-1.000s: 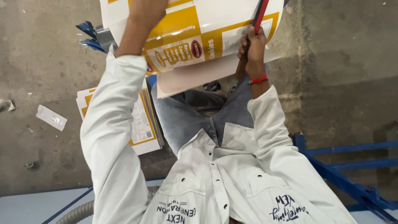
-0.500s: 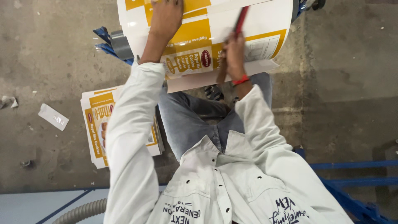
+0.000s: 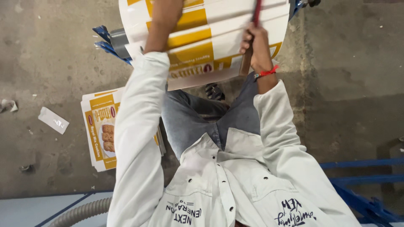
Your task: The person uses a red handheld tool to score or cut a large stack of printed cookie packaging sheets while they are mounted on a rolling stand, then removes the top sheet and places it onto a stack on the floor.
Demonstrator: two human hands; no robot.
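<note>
Cartons (image 3: 103,134) lie left; right hand (image 3: 254,44) grips, perhaps, stick (image 3: 251,38).

A bare concrete floor (image 3: 50,50), grey and stained, carries everything here. At about nine o'clock lies a stack of flat printed cartons (image 3: 101,130), white and yellow with a biscuit picture, partly covered by the person's sleeve. Just further out at nine o'clock rests a small white scrap of paper (image 3: 53,120), and at the far left edge a crumpled bit of litter (image 3: 7,105). At seven o'clock a grey ribbed hose (image 3: 84,210) runs along the floor.
</note>
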